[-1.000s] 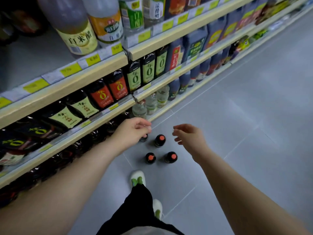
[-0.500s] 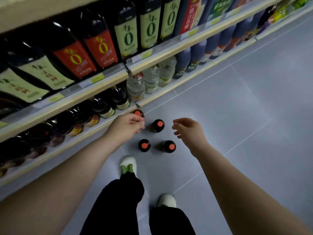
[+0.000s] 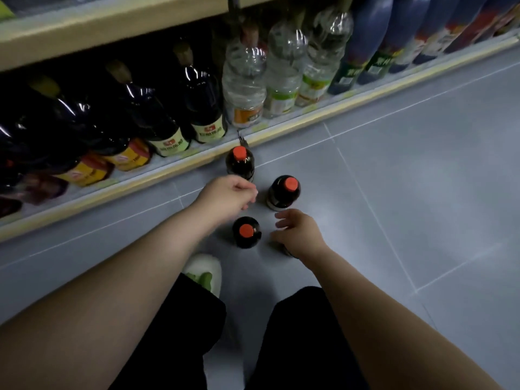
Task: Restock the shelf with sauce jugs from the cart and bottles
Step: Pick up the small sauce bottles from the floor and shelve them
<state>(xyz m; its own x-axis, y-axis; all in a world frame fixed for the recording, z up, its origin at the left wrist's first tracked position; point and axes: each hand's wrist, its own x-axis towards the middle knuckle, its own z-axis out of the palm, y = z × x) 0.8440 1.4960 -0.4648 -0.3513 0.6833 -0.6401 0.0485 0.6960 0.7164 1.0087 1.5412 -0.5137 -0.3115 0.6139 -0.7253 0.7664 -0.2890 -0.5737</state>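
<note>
Dark bottles (image 3: 247,231) with red caps are standing upright on the floor (image 3: 394,192), grouped just off the bottom shelf (image 3: 157,171) for a short lift. My left grip (image 3: 229,197) is hovering loosely curled, holding nothing. My right grip (image 3: 298,233) is covering a fourth bottle; can't tell if it's grasping.

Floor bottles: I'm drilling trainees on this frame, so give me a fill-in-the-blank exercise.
1. Each visible floor bottle cap is ____.
2. The bottle caps in plain view on the floor number ____.
3. The right hand covers a ____ bottle.
4. The left hand holds ____.
Missing: red; three; fourth; nothing
</note>
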